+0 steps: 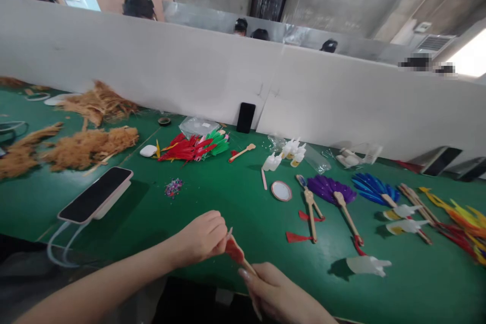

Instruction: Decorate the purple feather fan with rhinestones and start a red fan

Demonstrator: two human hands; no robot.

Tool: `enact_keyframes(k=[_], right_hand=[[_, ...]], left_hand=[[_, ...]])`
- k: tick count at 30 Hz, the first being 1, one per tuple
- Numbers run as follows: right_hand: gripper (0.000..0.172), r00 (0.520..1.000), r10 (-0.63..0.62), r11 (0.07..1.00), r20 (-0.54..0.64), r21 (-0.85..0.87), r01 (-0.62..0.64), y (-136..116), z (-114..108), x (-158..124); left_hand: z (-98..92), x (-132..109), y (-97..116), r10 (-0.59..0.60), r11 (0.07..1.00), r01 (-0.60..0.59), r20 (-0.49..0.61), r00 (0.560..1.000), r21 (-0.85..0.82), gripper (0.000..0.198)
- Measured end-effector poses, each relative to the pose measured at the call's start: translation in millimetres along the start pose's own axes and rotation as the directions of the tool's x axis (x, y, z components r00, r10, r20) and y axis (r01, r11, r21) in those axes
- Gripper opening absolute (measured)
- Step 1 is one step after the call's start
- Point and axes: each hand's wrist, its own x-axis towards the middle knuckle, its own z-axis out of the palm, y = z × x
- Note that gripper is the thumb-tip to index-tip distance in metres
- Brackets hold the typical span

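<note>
Red-ended wooden handle (240,256), probably light and stiff, best held where my right fingers (262,270) grip its shaft; my left fingers (217,228) curl, hold unclear.

Above the green worktop (220,177), the right hand (275,286) grips a wooden stick (248,267) with a red end (234,250), where the left hand (207,237) has its fingers curled together (whether they pinch anything is hard to tell). Right of them lie a purple fan (330,189), a blue fan (372,187) and a round lid (281,191). Left, glittery bits (174,188) sit in a small heap near red feathery strips (186,149); brown fibre (94,149) is piled farther off. A black phone (246,117) leans against the white partition (190,68).
</note>
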Motion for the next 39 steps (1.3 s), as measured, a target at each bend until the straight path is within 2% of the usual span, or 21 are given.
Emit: enact_keyframes(k=[4, 7, 8, 10, 11, 12, 13, 15, 16, 18, 20, 22, 24, 25, 27, 28, 29, 30, 33, 37, 39], right_hand=[[0.053, 0.996, -0.083, 0.937, 0.040, 0.343, 0.064, 14, 14, 5], [0.051, 0.995, -0.092, 0.863, 0.049, 0.503, 0.055, 22, 20, 8], [0.051, 0.996, -0.079, 0.829, 0.035, 0.557, 0.046, 23, 20, 8], [0.053, 0.996, -0.062, 0.743, -0.064, 0.664, 0.089, 23, 16, 6], [0.053, 0.989, -0.059, 0.701, -0.136, 0.700, 0.138, 23, 14, 5], [0.053, 0.977, -0.061, 0.668, -0.204, 0.719, 0.192, 21, 12, 4], [0.053, 0.966, -0.070, 0.645, -0.248, 0.727, 0.234, 20, 11, 3], [0.051, 0.966, -0.109, 0.637, -0.234, 0.730, 0.248, 17, 10, 4], [0.050, 0.968, -0.148, 0.639, -0.204, 0.727, 0.251, 16, 11, 6], [0.049, 0.959, -0.235, 0.647, -0.160, 0.711, 0.277, 16, 12, 12], [0.051, 0.945, -0.268, 0.655, -0.188, 0.684, 0.322, 19, 12, 22], [0.059, 0.938, -0.237, 0.683, -0.253, 0.643, 0.346, 23, 9, 35], [0.067, 0.945, -0.180, 0.759, -0.273, 0.572, 0.310, 26, 4, 51], [0.071, 0.950, -0.142, 0.821, -0.279, 0.503, 0.271, 26, 0, 59], [0.080, 0.937, -0.099, 0.955, -0.334, 0.234, 0.184, 21, -11, 74], [0.083, 0.922, -0.081, 0.996, -0.380, 0.015, 0.093, 16, -18, 81], [0.083, 0.880, -0.092, 0.975, -0.466, -0.221, -0.015, 12, -26, 86], [0.075, 0.842, -0.110, 0.953, -0.528, -0.296, -0.061, 7, -34, 90], [0.043, 0.724, -0.170, 0.904, -0.668, -0.398, -0.155, -6, -60, 94], [0.042, 0.564, -0.254, 0.865, -0.785, -0.446, -0.231, -13, -90, 79], [0.032, 0.476, -0.308, 0.862, -0.824, -0.453, -0.226, -10, -100, 61]], left_hand=[[-4.1, -4, 4, 0.011, 1.000, -0.011, -0.021, 1.000, 0.008, 0.024], [-9.4, -3, -1, 0.014, 1.000, -0.013, -0.031, 0.999, 0.014, 0.024], [-11.8, -4, -6, -0.014, 1.000, 0.015, -0.048, 0.999, 0.020, 0.025], [-17.1, -9, -20, -0.143, 0.988, 0.150, -0.132, 0.981, 0.046, 0.030], [-19.6, -14, -28, -0.279, 0.953, 0.296, -0.193, 0.941, 0.068, 0.032], [-21.9, -20, -35, -0.428, 0.887, 0.456, -0.249, 0.869, 0.067, 0.034], [-23.5, -26, -41, -0.542, 0.821, 0.569, -0.252, 0.802, 0.048, 0.033], [-24.8, -39, -51, -0.690, 0.698, 0.716, -0.245, 0.681, 0.023, 0.031], [-24.5, -45, -55, -0.713, 0.671, 0.741, -0.250, 0.655, 0.028, 0.030], [-23.3, -57, -64, -0.714, 0.646, 0.759, -0.287, 0.639, 0.082, 0.026], [-22.5, -70, -77, -0.725, 0.594, 0.784, -0.305, 0.618, 0.178, 0.026], [-22.6, -85, -96, -0.773, 0.518, 0.808, -0.252, 0.582, 0.281, 0.029], [-22.8, -99, -116, -0.836, 0.453, 0.819, -0.151, 0.528, 0.353, 0.030], [-22.4, -105, -125, -0.859, 0.410, 0.829, -0.145, 0.491, 0.381, 0.032], [-19.9, -114, -138, -0.889, 0.353, 0.838, -0.130, 0.439, 0.416, 0.033], [-17.7, -116, -141, -0.896, 0.336, 0.837, -0.126, 0.425, 0.433, 0.032], [-15.0, -118, -142, -0.898, 0.332, 0.831, -0.121, 0.424, 0.447, 0.032], [-11.7, -119, -142, -0.894, 0.333, 0.823, -0.125, 0.431, 0.460, 0.031], [-0.7, -121, -135, -0.866, 0.332, 0.814, -0.187, 0.463, 0.478, 0.033], [10.9, -127, -131, -0.810, 0.341, 0.836, -0.317, 0.493, 0.429, 0.033], [13.3, -131, -133, -0.785, 0.338, 0.856, -0.385, 0.486, 0.392, 0.036]])
